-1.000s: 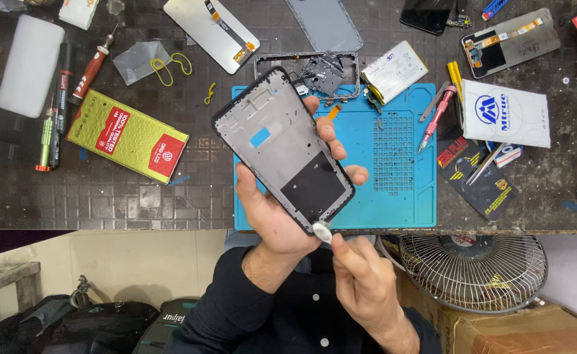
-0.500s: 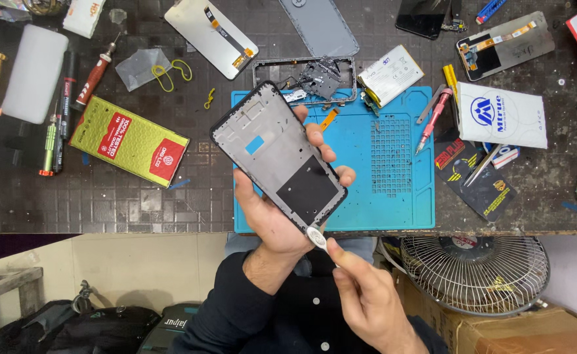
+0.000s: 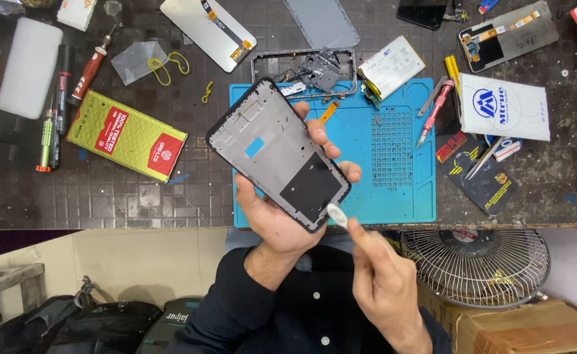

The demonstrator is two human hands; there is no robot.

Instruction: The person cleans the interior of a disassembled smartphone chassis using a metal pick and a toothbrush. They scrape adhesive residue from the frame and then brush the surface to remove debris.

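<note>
Hardly anything is changing since the frame half a second earlier: the right hand is sitting slightly lower in the frame, and the phone frame is keeping the same tilt.

At the centre of the picture, the left hand is gripping that phone frame from beneath, palm under its lower end and fingertips curling over its right edge, so the hand is closed around it. The frame is lying diagonally, its top end pointing to the upper left, grey inner side up, with a small blue patch and a dark square panel showing.

Lower centre, the right hand is pinching a small white pick between thumb and forefinger, the other fingers folded in. The pick's tip is touching the lower right corner of the phone frame.

Behind the hands, a blue work mat is lying on the dark workbench. At the mat's top edge a stripped phone chassis is resting with a white battery just beside it. A yellow-green box is lying at the left, a red screwdriver at the upper left, and a wire fan is standing at the lower right.
</note>
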